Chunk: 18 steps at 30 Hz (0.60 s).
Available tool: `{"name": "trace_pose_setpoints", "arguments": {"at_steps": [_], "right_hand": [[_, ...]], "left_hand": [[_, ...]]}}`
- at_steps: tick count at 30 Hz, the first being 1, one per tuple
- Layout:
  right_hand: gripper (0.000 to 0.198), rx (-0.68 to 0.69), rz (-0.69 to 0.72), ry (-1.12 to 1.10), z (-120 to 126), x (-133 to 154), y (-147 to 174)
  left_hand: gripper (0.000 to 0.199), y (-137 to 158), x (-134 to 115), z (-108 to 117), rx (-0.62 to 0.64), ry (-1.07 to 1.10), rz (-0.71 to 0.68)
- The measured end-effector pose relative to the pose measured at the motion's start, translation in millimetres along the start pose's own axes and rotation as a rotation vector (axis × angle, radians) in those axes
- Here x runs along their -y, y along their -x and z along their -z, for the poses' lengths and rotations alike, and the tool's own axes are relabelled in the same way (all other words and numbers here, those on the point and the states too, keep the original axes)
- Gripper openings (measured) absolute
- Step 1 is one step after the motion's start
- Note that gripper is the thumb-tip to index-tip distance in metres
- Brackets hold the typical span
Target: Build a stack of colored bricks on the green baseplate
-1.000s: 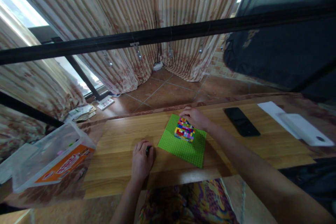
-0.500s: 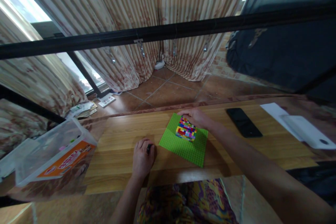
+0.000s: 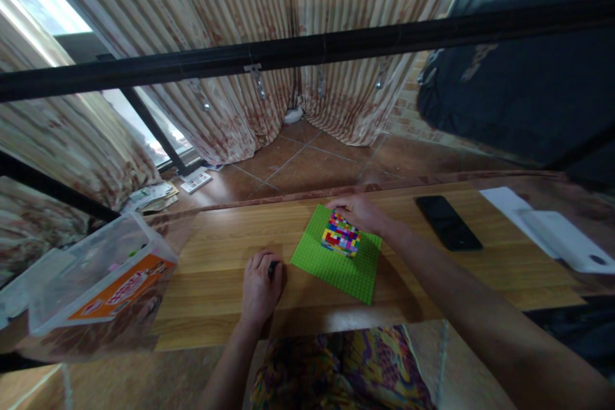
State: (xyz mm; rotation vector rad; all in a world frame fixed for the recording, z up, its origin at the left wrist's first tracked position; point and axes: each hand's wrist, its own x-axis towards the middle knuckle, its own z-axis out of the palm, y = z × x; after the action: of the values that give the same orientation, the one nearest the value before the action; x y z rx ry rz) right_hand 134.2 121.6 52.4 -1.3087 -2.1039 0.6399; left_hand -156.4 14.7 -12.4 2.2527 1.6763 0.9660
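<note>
A multicoloured structure of small toy building bricks stands on a green studded baseplate on the wooden table. My right hand is at its far side, fingers curled against the back edge; the fingertips are partly hidden. My left hand rests on the table to the left of the baseplate, fingers bent. A small black object shows between its thumb and forefinger, too small to identify.
A clear plastic box with an orange label stands at the left, a few coloured pieces inside. A black phone lies on the right of the table. Farther right are white paper and a white case. A dark bar crosses beyond the table.
The view has shifted slightly. Both hands keep nearly the same places, and the brick structure and baseplate have not visibly moved on the table.
</note>
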Motion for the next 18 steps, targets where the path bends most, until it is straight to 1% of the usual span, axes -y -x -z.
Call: {"name": "trace_pose_setpoints", "arguments": {"at_steps": [5,11,16,18], "right_hand": [[0.028,-0.005,-0.01,0.008,0,4,2],[0.031,-0.004,0.024,0.121,-4,4,3],[0.034,-0.002,0.012,0.104,-3,6,9],[0.036,-0.053,0.0,0.094,-1,11,15]], "left_hand": [[0.007,-1,-1,1,-0.007,0.011,0.003],[0.008,0,2,-2,-0.003,-0.002,0.0],[0.006,0,3,-3,-0.01,0.0,0.008],[0.007,0,3,-2,-0.011,0.01,0.017]]}}
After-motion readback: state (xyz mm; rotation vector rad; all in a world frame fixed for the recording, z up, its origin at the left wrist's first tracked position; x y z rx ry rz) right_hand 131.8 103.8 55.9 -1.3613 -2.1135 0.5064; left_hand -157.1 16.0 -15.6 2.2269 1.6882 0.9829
